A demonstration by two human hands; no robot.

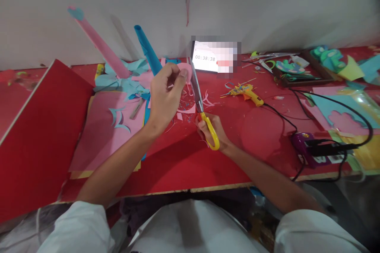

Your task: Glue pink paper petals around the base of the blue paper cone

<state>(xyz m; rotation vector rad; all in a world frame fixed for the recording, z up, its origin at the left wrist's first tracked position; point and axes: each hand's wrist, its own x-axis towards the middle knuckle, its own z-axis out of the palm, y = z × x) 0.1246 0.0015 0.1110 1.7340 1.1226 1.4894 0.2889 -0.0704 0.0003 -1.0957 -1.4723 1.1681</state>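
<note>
My left hand (pixel 168 97) is raised over the red table, its thumb and fingers pinching a piece of pink paper (pixel 186 72). Part of that paper is hidden behind the fingers. My right hand (pixel 212 130) grips a pair of scissors (pixel 196 87) with yellow and red handles, blades pointing up and away from me. The blades stand right beside the pink paper's right edge; I cannot tell whether they touch it. Below both hands, thin pink paper offcuts (pixel 209 101) and small blue bits are scattered on the table.
Left are a stack of pink sheets (pixel 97 126), a cutter knife (pixel 137 108), blue scraps, rolled paper tubes (pixel 147 47) and a red board (pixel 44 134). A lit screen (pixel 204 57) leans at the wall. Right are a yellow glue gun (pixel 249 94), a purple power box (pixel 308 148), cables and a tray (pixel 308 81).
</note>
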